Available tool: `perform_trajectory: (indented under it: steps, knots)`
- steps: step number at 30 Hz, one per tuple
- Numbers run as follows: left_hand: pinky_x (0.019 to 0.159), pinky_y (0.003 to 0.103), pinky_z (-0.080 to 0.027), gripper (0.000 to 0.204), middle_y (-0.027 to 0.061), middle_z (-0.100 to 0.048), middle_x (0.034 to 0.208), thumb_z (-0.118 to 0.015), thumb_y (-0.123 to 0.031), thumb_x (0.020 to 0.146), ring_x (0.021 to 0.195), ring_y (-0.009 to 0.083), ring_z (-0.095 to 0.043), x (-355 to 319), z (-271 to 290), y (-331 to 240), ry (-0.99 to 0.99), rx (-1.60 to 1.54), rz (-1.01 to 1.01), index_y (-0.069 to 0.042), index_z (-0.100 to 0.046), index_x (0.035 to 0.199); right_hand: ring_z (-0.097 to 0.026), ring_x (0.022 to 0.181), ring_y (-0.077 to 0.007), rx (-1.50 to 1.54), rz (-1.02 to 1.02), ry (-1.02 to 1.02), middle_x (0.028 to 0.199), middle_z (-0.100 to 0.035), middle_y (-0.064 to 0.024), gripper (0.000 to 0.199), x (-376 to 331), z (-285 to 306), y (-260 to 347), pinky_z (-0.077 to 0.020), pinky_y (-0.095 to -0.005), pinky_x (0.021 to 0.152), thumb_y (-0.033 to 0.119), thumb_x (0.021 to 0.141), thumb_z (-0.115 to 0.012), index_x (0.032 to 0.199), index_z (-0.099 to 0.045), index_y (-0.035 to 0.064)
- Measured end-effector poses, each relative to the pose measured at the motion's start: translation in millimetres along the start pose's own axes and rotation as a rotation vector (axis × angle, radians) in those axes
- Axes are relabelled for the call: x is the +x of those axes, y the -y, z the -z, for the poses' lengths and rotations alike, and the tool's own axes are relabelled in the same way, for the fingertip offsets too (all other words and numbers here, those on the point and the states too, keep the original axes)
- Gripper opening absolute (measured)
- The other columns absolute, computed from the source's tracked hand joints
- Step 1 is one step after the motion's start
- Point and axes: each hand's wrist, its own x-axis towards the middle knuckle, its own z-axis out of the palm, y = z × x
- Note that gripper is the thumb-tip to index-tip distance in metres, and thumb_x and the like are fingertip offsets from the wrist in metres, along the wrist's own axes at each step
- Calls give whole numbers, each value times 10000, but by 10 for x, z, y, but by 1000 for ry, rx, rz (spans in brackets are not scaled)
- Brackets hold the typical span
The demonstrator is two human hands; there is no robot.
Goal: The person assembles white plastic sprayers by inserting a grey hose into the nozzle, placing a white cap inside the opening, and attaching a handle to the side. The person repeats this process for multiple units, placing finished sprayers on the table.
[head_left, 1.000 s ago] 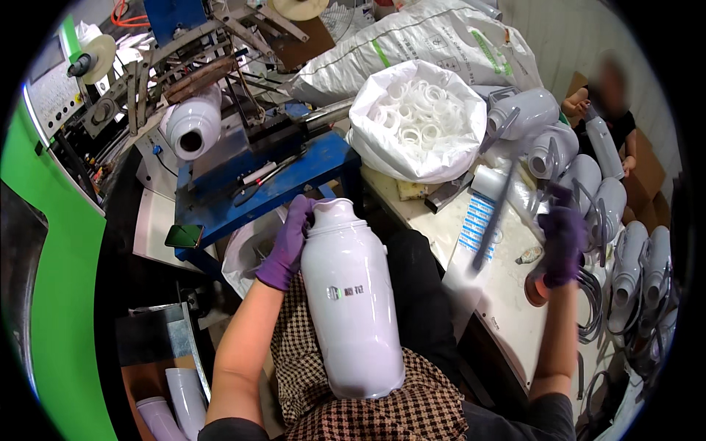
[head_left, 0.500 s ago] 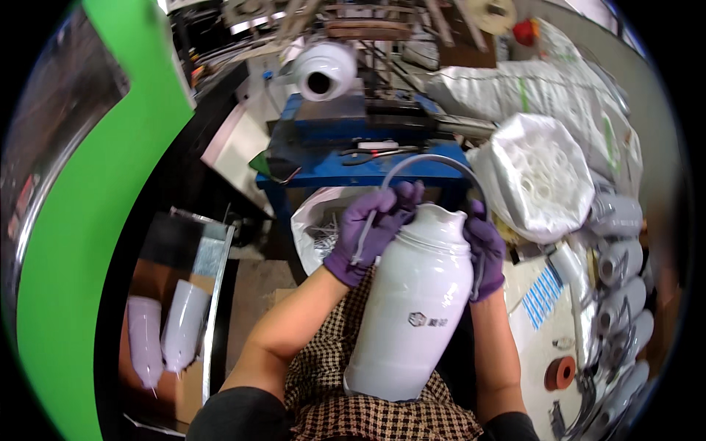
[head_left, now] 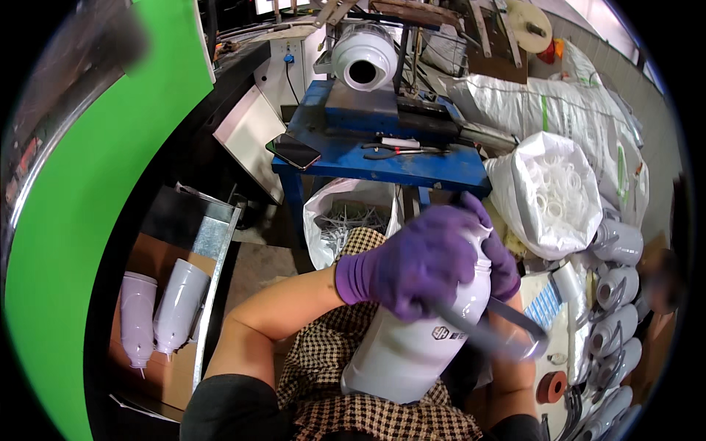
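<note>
on the lap | white flask (head_left: 412,345) is braced, tilted | left hand (head_left: 412,264) clamped over its neck | right hand (head_left: 504,268) wrapped behind | grey handle (head_left: 493,331) is gripped for fitting

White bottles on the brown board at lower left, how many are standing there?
2. Both stand neck-down, side by side beside the metal rail: the left bottle and the right bottle, which leans a little. Others may be hidden beyond the dark edge.

We see a small dark label (head_left: 450,334) on the white flask in the lap, a black phone screen (head_left: 293,151) lying on the blue worktop (head_left: 382,163), and a clear bag (head_left: 553,192) of white rings at right, beside large white sacks (head_left: 559,110).
</note>
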Motion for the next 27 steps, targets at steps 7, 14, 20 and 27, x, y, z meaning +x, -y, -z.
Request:
perform_trajectory:
  steps: [7,14,20,27]
  knots:
    - [1118,482,-402,325,149,-637,1113,-503,-289,1017,1219,319,-549,-553,-276,402,-1028,-1122,792,-27,-563,834,-501,1345,-299,-37,153,-55,1460,-507,-167,742,74,147,-90,-389,-428,1163,324,951,-642,1552,-319,30]
    - [1186,478,-347,1095,241,-527,1465,-121,-815,939,1351,357,-511,-259,-67,471,-465,-1543,1071,96,-609,1301,-582,1061,-214,281,307,-37,1111,-627,-106,790,-69,38,35,-433,-349,996,619,986,-476,1516,-390,39]
    - [1140,519,-413,1059,318,-502,1447,-187,-798,947,1302,457,-527,-298,-95,542,-427,-1443,1214,109,-730,996,-512,554,-49,-225,261,-298,697,-590,-11,298,-86,0,235,-373,-192,488,251,1032,-527,1184,-621,12]
    - [1035,536,-504,989,311,-612,1303,-237,-764,971,1151,434,-626,-308,-356,571,-645,-1395,1221,69,-739,792,-419,398,-115,151,193,-153,500,-449,-7,149,-199,177,254,-358,-257,435,138,930,-548,931,-609,2]
